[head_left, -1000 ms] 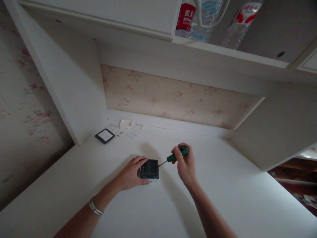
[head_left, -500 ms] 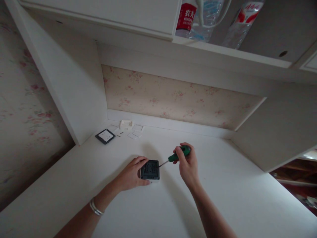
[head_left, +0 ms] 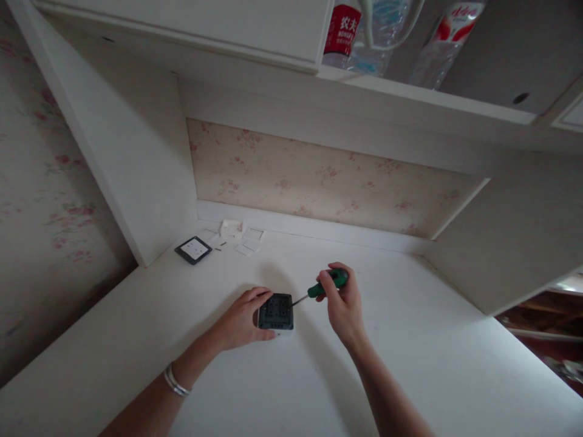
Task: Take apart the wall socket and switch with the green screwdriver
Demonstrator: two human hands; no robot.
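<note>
The left hand (head_left: pixel 239 321), at lower center of the frame, is partly open, thumb at the near side and fingers at the far side, grasping a small square box (head_left: pixel 276 311) by its left part. The right hand (head_left: pixel 345 303), right of center, curls around the green handle of a screwdriver (head_left: pixel 317 290), whose thin shaft slants down leftward to the right part of the box's black face. Whether the tip sits in a screw is too small to tell.

The box rests on the white table (head_left: pixel 255 394), black face up, pale side below. It looks like hard plastic: probably light, stiff and rather smooth, apt to slide or turn under the screwdriver's push unless steadied. Opposite side walls seem the best hold, leaving the black face free; its small molded details may be brittle. The screwdriver is likely rigid and best held by its thick handle.

Farther out, left of center, lie a black-framed panel (head_left: pixel 194 249), pale plastic pieces (head_left: pixel 232 227) and two tiny dark pins (head_left: pixel 218 249). Plastic bottles (head_left: pixel 342 30) stand at the upper right.
</note>
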